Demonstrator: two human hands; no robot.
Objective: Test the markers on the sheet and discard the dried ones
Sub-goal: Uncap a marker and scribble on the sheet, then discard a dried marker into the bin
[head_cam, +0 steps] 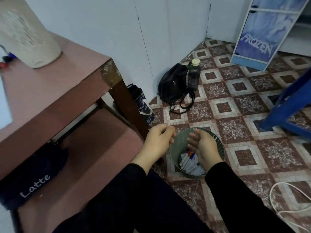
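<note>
Left hand: the left hand (157,140) hovers at the near-left rim of the bin (179,145) with its fingers curled inward. I cannot tell whether they pinch anything.
Right hand: the right hand (204,148) hangs over the bin's mouth with its fingers loose and slightly bent, palm turned to the left. It holds nothing that shows.
Why over the bin: both hands sit above the opening, which probably means this is the discard step and a drop would land inside.
Discarded markers: white-barrelled markers (188,161) with coloured ends lie in a heap on the bin's bottom.
Bin position: it stands on the tiled floor just beside the table (67,81) leg, within reach of the seat.
Untested markers: a few pens (5,58) lie at the table's far left edge, blurred.
Sheet: a white sheet (4,105) is cut off at the left edge, and any marks on it are not visible.
Writing: the dark bag (33,179) under the table reads "Latte", and the blue cabinet (255,44) reads "FROZEN".
</note>
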